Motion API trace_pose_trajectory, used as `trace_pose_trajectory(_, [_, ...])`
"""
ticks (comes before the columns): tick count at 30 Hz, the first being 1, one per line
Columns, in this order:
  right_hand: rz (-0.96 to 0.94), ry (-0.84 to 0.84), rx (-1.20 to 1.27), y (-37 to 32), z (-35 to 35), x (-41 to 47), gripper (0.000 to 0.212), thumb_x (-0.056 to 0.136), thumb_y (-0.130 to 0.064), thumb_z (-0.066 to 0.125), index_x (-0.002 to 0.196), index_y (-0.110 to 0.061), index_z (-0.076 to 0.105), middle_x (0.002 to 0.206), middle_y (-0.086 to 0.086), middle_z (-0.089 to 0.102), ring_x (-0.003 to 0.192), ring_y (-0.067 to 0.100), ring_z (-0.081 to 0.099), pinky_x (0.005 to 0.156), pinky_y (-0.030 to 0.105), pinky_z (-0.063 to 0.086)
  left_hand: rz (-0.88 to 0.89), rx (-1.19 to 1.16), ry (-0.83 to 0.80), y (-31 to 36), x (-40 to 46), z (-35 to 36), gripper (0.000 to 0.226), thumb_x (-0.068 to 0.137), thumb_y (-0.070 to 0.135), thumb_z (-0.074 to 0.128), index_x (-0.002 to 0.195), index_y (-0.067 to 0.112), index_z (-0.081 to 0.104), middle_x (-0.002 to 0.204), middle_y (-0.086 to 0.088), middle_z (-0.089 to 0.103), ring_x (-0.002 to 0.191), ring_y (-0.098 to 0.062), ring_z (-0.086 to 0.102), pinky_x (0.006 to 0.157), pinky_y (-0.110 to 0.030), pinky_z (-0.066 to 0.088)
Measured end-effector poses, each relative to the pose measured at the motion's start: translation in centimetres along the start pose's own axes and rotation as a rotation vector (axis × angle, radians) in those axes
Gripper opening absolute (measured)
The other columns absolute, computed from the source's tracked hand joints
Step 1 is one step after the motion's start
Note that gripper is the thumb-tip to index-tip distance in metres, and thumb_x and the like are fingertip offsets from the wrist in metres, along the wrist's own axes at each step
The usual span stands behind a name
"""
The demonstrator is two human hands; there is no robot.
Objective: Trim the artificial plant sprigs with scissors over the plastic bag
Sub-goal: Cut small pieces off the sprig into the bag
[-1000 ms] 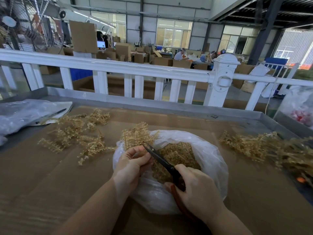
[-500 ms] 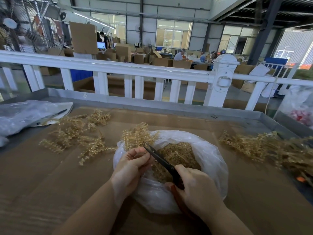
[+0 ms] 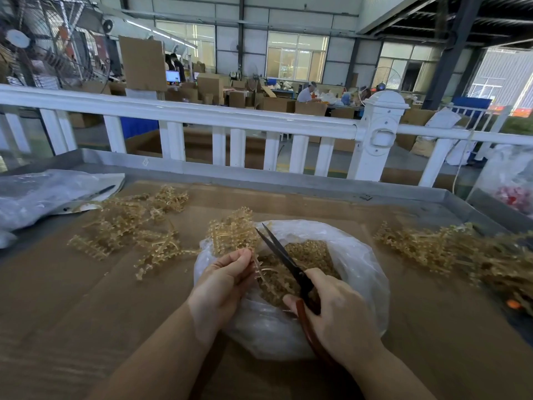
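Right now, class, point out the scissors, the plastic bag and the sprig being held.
scissors (image 3: 284, 256): head view, on the dark blades.
plastic bag (image 3: 362, 265): head view, on its right wall.
sprig (image 3: 230, 232): head view, on its upper branches.

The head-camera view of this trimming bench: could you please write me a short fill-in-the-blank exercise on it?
1. The scissors are gripped in the person's ____ hand.
2. The left hand pinches a sprig above the clear plastic ____, which holds trimmed bits.
3. The scissor blades stand ____, their tips apart.
4. Behind the bench runs a ____ railing.

Missing words: right; bag; open; white
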State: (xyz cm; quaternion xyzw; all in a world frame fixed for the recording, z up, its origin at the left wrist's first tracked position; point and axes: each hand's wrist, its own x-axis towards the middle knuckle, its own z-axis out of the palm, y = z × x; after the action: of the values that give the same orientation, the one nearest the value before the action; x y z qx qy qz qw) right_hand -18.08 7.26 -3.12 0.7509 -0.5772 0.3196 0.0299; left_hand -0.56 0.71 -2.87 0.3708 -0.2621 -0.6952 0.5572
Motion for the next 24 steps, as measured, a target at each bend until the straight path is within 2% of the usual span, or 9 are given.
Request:
trace_pose_trajectory(2, [0.001,-0.039,-0.013,-0.07,0.09,-0.01,0.048,0.081,-0.069,0.036,0.103,-0.031,0.055,0.085,-0.012,0.06,0.081,0.005,0.056,0.071,0.018,0.045,-0.002,-0.007,-0.01,0.09,-0.11,0.06,0.013,0.09,0.0,0.053,0.083,0.006,0.061,0.062,-0.004,0.062,0.058,-0.012,0.061,0.05,-0.018,0.052])
trace_pose_trajectory(6, [-0.026,-0.1,-0.058,-0.18,0.34,-0.15,0.046,0.082,-0.069,0.04,0.108,-0.033,0.051,0.093,-0.013,0.06,0.089,0.007,0.055,0.076,0.02,0.045,0.003,-0.024,-0.022,0.15,-0.22,0.12,0.018,0.091,-0.003,0.05,0.078,0.006,0.059,0.056,-0.003,0.062,0.048,-0.009,0.062,0.048,-0.018,0.052])
trace_pose_trajectory(12, [-0.042,-0.111,-0.071,-0.19,0.4,-0.01,0.048,0.082,-0.068,0.041,0.11,-0.032,0.054,0.093,-0.012,0.062,0.087,0.009,0.057,0.074,0.022,0.048,-0.002,0.025,-0.05,0.08,-0.12,-0.23,0.019,0.092,-0.003,0.049,0.077,0.005,0.059,0.055,-0.004,0.063,0.049,-0.011,0.061,0.049,-0.019,0.053])
trace_pose_trajectory(18, [-0.055,-0.133,-0.089,-0.29,0.34,0.13,0.046,0.084,-0.069,0.035,0.111,-0.034,0.05,0.093,-0.013,0.061,0.087,0.005,0.057,0.073,0.016,0.043,-0.015,0.073,-0.061,-0.03,-0.26,-0.17,0.031,0.088,-0.009,0.052,0.062,0.004,0.065,0.064,-0.01,0.068,0.053,-0.013,0.066,0.053,-0.02,0.055])
trace_pose_trajectory(24, [-0.042,-0.169,-0.07,-0.45,0.17,0.26,0.041,0.087,-0.066,0.04,0.11,-0.033,0.048,0.089,-0.012,0.059,0.084,0.005,0.057,0.071,0.016,0.041,-0.021,0.081,-0.061,0.02,-0.39,0.02,0.022,0.087,-0.009,0.052,0.07,0.001,0.063,0.061,-0.008,0.068,0.053,-0.011,0.066,0.052,-0.018,0.054])
